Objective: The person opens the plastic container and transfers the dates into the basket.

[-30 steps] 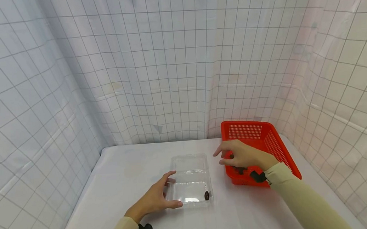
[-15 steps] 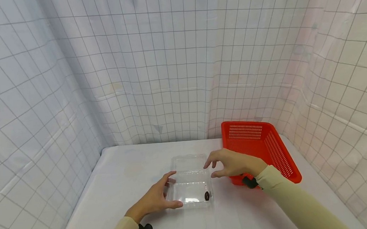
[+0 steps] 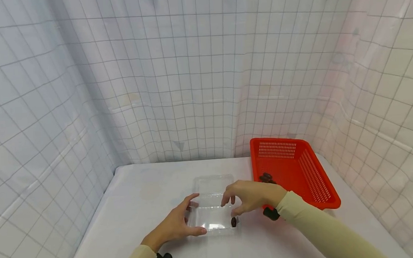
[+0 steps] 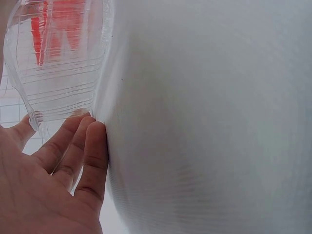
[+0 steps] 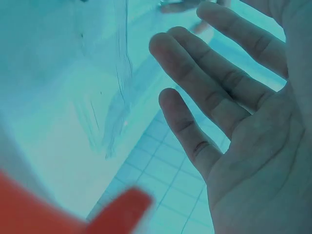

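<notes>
A clear plastic clamshell box [image 3: 212, 218] lies on the table, lid [image 3: 214, 183] folded back. Its front right corner holds a glossy dark brown oval piece, like a date [image 3: 233, 222]. My left hand [image 3: 173, 224] grips the box's left side, thumb at the front edge and fingers near the hinge; in the left wrist view its fingertips [image 4: 95, 131] touch the clear wall. My right hand [image 3: 252, 193] hovers over the box's right side, fingers bent down and thumb near the dark piece. Nothing shows between its fingers; in the right wrist view the fingers [image 5: 214, 92] are spread.
To the right stands a red plastic basket [image 3: 284, 167] with slotted walls, and several similar dark brown pieces [image 3: 266, 177] lie in its left part. The white table [image 3: 142, 189] is enclosed by gridded white curtains [image 3: 195, 73].
My right hand has moved left and toward me, from the basket's left edge to above the box. The dark pieces in the basket are now uncovered. My left hand stays on the box.
</notes>
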### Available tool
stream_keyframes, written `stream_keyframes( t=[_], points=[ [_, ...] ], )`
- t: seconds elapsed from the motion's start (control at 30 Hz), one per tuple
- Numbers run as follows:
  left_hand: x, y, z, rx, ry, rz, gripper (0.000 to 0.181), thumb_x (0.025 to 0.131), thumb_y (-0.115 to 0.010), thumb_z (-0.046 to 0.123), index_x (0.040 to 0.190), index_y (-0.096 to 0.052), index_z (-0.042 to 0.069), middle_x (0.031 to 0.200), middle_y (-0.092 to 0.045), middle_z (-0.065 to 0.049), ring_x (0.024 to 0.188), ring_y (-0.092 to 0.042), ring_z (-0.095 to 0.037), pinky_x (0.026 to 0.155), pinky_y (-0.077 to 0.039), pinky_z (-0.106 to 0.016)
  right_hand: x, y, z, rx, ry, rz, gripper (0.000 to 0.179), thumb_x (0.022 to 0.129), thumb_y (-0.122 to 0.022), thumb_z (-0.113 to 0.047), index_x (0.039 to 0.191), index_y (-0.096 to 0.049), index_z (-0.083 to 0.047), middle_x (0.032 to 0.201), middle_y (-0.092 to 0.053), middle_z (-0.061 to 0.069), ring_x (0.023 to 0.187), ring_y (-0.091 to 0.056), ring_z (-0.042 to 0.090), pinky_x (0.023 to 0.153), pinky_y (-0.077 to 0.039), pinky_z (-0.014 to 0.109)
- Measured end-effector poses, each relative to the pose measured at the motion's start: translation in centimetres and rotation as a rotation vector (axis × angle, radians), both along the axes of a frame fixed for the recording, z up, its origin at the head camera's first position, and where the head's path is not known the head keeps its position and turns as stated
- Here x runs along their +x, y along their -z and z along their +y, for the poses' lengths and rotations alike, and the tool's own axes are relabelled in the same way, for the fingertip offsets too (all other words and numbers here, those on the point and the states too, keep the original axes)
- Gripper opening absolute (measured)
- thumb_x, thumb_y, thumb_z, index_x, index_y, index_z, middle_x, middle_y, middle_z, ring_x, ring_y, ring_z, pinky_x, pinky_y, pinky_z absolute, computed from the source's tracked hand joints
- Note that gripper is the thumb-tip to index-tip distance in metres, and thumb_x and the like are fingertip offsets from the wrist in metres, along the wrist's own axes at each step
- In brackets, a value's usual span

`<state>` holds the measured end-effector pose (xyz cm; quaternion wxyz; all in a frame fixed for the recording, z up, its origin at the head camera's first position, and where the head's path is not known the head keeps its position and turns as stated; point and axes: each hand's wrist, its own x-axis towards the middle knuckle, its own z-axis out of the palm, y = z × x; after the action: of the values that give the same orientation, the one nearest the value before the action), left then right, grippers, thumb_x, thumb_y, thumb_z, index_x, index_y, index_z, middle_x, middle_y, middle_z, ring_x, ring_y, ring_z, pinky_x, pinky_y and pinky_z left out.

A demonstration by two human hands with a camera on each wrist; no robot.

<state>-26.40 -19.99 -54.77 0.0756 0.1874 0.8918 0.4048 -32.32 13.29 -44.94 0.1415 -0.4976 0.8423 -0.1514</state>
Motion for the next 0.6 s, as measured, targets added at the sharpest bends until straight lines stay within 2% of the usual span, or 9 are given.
stream_keyframes(
  t=[0.17, 0.27, 0.43, 0.6],
  points=[
    [0.2, -0.2, 0.0, 0.005, -0.002, 0.008, 0.124, 0.084, -0.106, 0.049, 0.181, -0.035, 0.019, 0.157, -0.068, -0.01, 0.135, -0.063, -0.025, 0.102, -0.063, -0.037, -0.1, 0.7, -1.5, 0.072, -0.013, -0.001, 0.037, 0.1, -0.096, -0.026, 0.135, -0.085, -0.019, 0.13, -0.085, -0.004, 0.109, -0.077, 0.006, 0.101, -0.064, 0.024],
    [0.4, -0.3, 0.1, 0.014, -0.001, 0.01, 0.124, 0.084, -0.106, 0.047, 0.181, -0.035, 0.018, 0.157, -0.068, -0.011, 0.135, -0.064, -0.027, 0.101, -0.063, -0.036, 0.0, 1.2, -2.4, 0.122, -0.003, -0.024, 0.036, 0.097, -0.098, -0.024, 0.131, -0.087, -0.021, 0.122, -0.085, -0.007, 0.102, -0.077, 0.001, 0.095, -0.063, 0.018],
    [0.5, -0.2, 0.1, 0.011, 0.0, 0.008, 0.125, 0.084, -0.106, 0.048, 0.182, -0.035, 0.018, 0.157, -0.068, -0.011, 0.136, -0.063, -0.027, 0.102, -0.063, -0.036, 0.2, 1.9, -3.5, 0.206, 0.012, -0.037, 0.029, 0.094, -0.101, -0.022, 0.12, -0.089, -0.022, 0.106, -0.084, -0.007, 0.085, -0.071, -0.005, 0.085, -0.062, 0.016],
    [0.3, -0.1, 0.1, 0.018, 0.004, 0.006, 0.123, 0.085, -0.106, 0.046, 0.182, -0.034, 0.018, 0.158, -0.067, -0.011, 0.138, -0.063, -0.026, 0.103, -0.063, -0.039, 0.0, 2.7, -4.3, 0.251, -0.026, -0.026, 0.025, 0.091, -0.101, -0.013, 0.112, -0.089, -0.02, 0.095, -0.084, -0.007, 0.081, -0.066, -0.004, 0.08, -0.059, 0.013]
  ],
)
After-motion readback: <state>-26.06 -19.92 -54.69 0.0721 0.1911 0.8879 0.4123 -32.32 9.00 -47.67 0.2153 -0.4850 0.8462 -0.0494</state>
